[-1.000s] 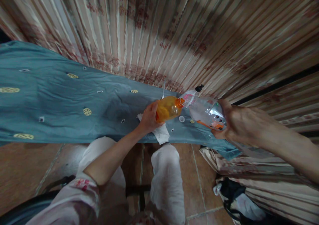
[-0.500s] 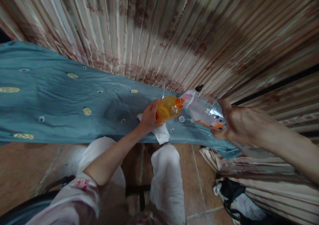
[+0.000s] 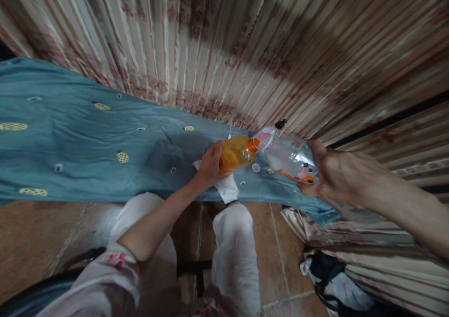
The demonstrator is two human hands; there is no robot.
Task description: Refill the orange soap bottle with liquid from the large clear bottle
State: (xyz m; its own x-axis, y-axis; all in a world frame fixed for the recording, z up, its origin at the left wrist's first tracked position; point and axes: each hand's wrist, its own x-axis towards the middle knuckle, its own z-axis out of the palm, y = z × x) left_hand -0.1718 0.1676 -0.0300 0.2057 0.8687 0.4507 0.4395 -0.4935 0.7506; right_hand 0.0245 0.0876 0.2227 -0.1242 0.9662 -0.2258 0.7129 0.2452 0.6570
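Observation:
My left hand (image 3: 211, 166) is wrapped round an orange see-through bottle (image 3: 237, 153), tilted with its neck to the right. In my right hand (image 3: 328, 172) is a large clear plastic bottle (image 3: 289, 155), its neck pointing left at the orange bottle's mouth. The two mouths meet or nearly meet; whether they touch I cannot tell. Behind them is a clear bottle with a black top (image 3: 280, 124) and a pink label. A small white cap (image 3: 256, 168) lies on the cloth below the necks. Under my left hand is a crumpled white tissue (image 3: 227, 188).
A teal patterned cloth (image 3: 87, 144) covers the long narrow table. Pleated floral curtains (image 3: 210, 41) hang close behind it and on the right. A thin white stick (image 3: 230, 127) stands near the back edge. Dark and white fabric items (image 3: 336, 279) lie on the floor at right.

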